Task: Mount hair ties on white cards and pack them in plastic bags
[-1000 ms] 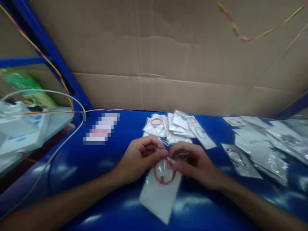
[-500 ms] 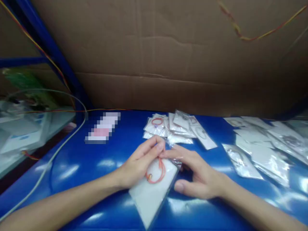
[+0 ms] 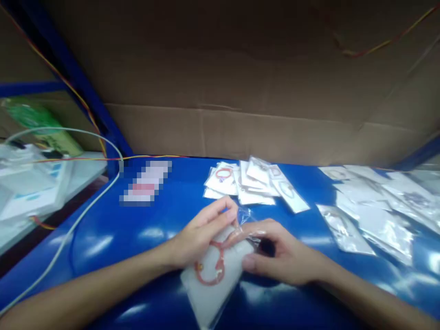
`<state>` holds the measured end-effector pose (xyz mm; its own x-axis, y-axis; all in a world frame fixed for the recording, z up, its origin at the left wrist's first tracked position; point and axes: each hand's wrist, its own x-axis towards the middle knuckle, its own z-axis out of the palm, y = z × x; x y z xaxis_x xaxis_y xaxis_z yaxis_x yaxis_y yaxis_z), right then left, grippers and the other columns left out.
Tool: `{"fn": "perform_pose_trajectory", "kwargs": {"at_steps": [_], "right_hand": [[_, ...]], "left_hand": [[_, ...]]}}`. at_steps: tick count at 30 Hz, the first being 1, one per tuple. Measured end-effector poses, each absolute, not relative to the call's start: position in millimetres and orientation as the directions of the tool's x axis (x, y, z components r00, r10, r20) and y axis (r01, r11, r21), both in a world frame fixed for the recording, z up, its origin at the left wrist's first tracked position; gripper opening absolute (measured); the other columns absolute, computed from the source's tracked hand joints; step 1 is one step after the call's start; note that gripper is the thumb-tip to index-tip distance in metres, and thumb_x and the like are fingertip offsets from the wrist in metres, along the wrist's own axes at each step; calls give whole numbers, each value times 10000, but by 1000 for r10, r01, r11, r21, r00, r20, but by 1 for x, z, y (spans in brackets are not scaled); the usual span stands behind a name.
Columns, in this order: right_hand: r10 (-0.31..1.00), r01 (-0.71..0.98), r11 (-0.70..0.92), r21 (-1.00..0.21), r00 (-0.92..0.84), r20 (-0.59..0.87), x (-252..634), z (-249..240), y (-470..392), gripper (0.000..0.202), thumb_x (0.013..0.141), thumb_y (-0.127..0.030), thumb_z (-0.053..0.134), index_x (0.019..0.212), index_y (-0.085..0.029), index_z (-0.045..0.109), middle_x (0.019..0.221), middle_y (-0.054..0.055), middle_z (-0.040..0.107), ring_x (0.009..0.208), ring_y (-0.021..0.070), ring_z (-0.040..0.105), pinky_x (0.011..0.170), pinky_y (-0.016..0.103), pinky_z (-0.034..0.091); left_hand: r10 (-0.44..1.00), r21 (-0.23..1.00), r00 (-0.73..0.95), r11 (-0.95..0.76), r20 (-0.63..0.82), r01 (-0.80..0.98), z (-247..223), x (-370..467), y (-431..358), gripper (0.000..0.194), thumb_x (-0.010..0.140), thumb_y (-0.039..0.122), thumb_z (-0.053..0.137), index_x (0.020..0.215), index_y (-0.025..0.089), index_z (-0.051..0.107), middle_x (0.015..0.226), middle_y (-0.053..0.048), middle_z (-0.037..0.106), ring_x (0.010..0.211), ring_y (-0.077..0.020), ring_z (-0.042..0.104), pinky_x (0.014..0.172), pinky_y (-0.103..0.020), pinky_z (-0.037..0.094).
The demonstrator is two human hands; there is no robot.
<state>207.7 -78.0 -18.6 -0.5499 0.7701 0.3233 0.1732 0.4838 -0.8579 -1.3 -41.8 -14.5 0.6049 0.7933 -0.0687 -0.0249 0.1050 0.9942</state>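
A clear plastic bag with a white card inside lies tilted between my hands at the front middle. An orange-red cord bracelet with a small gold bead rests over the card. My left hand pinches the bag's upper edge between thumb and fingers. My right hand has its index finger in or under the clear film at the bag's top, with the thumb at the card's right edge. Just which side of the film that finger is on is hard to tell.
Behind my hands lies a pile of bagged cards. More bagged cards spread over the right of the blue table. A blurred slip lies back left; a white cable crosses the left side.
The bracelet has shifted down and left over the card. My right index finger has moved down from my left fingertips to the card, and my right thumb has come onto the card's edge.
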Motion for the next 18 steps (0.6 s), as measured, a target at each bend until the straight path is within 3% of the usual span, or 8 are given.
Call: {"fn": "perform_pose_trajectory", "kwargs": {"at_steps": [5,9,14,18], "right_hand": [[906,80,244,-966,-375,198,208,-23,-72,209,872,-345,755,1001,-182,774,909,55,742,666,126,623,552,213,495],[956,-17,130,-991,-265,130,210,-24,-68,371,853,-289,784,1197,-207,672,752,-13,672,507,74,532,459,180,447],[970,-74,188,-979,-140,197,211,-25,-67,668,841,-231,795,1414,-283,457,712,-51,669,505,86,583,464,172,471],[961,25,269,-963,-72,266,213,-23,-68,581,838,-224,798,1332,-312,505,826,-17,707,538,96,621,477,188,511]], "left_hand": [[859,999,513,10,13,-42,-17,-2,-40,273,969,456,590,882,200,552,770,37,504,665,-117,436,595,-215,373],[876,997,481,9,31,-80,-18,-1,-40,267,972,470,586,924,215,524,724,45,545,571,-97,455,517,-198,373],[872,984,488,51,39,-169,-18,3,-38,388,875,376,745,1109,225,475,814,22,643,644,-134,652,565,-213,528],[924,980,365,-44,114,-194,-24,3,-33,490,846,285,783,1183,258,430,845,43,618,599,-111,633,513,-203,554]]}}
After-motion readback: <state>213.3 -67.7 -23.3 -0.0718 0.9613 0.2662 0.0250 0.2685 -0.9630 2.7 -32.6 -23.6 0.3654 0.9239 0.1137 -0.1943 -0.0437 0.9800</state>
